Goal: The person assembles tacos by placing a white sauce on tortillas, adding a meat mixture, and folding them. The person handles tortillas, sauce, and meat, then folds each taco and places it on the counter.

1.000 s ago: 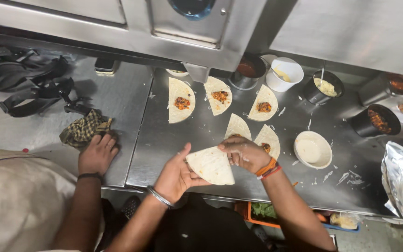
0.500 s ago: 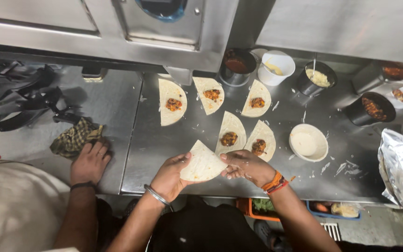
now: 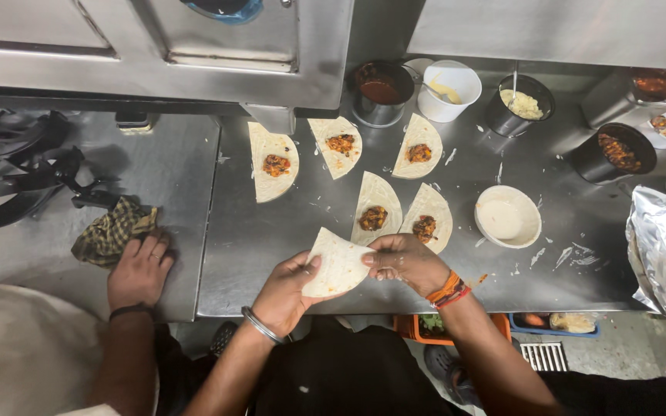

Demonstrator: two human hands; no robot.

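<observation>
Tortilla (image 3: 338, 264), pale and folded, is held low at centre frame, above the near edge of the steel surface (image 3: 287, 223). A steel appliance (image 3: 194, 46) fills the upper left. Five filled tortilla pieces (image 3: 274, 162) lie on the surface, with one shallow white bowl (image 3: 508, 216) to their right and several tubs along the back. The left hand (image 3: 290, 289) cups the tortilla from below; the right hand (image 3: 402, 262) pinches its right edge. Another person's hand (image 3: 139, 270) rests flat at lower left, beside a checked cloth (image 3: 113, 229).
</observation>
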